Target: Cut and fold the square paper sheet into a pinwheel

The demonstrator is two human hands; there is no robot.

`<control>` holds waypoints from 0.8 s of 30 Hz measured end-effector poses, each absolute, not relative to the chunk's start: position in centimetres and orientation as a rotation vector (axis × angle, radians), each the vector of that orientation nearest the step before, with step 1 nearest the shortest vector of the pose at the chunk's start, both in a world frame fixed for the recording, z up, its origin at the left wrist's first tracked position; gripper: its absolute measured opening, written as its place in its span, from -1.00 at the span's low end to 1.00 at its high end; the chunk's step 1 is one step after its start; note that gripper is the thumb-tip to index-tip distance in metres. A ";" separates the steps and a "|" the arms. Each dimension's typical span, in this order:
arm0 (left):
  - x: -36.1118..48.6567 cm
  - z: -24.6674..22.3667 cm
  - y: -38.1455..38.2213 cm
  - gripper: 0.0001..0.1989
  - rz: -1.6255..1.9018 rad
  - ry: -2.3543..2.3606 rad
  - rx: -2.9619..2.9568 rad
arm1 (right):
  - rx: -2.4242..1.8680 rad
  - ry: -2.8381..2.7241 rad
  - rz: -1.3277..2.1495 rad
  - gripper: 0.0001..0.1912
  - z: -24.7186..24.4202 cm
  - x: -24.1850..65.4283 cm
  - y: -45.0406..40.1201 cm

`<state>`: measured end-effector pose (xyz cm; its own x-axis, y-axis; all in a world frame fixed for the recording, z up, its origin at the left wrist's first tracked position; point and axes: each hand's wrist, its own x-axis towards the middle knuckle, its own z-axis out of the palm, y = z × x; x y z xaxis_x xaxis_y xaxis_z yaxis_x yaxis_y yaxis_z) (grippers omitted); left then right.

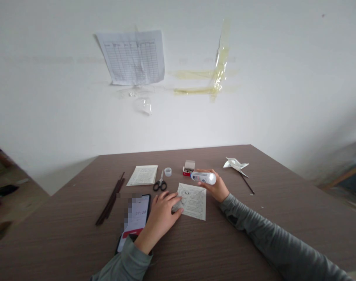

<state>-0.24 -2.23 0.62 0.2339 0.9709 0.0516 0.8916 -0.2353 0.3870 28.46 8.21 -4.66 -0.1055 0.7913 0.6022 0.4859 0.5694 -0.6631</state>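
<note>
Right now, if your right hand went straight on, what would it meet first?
Probably the small open box of pins beyond the white tube in the right hand; depth is unclear.

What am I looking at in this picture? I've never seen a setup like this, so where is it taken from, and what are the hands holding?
There's no machine here. This single picture comes from a camera worn on a person's head, looking forward and down, so the arms reaching in are that person's own. The left hand rests on a folded square of printed paper. The right hand holds a white tube.

Also lying on the brown wood-grain table are black-handled scissors, a printed paper sheet, a phone, a bundle of thin dark sticks, a small open box, and a paper pinwheel on a stick.
</note>
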 end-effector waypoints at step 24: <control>-0.4 0.7 -2.2 -0.50 0.372 1.743 2.265 | -1.032 -1.498 0.567 -0.65 -5.0 28.9 9.1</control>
<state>-0.40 -2.21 0.69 0.2480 0.9678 0.0439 0.9016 -0.2471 0.3551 28.86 9.12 -4.97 0.0615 0.8466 0.5286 0.2844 0.4928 -0.8223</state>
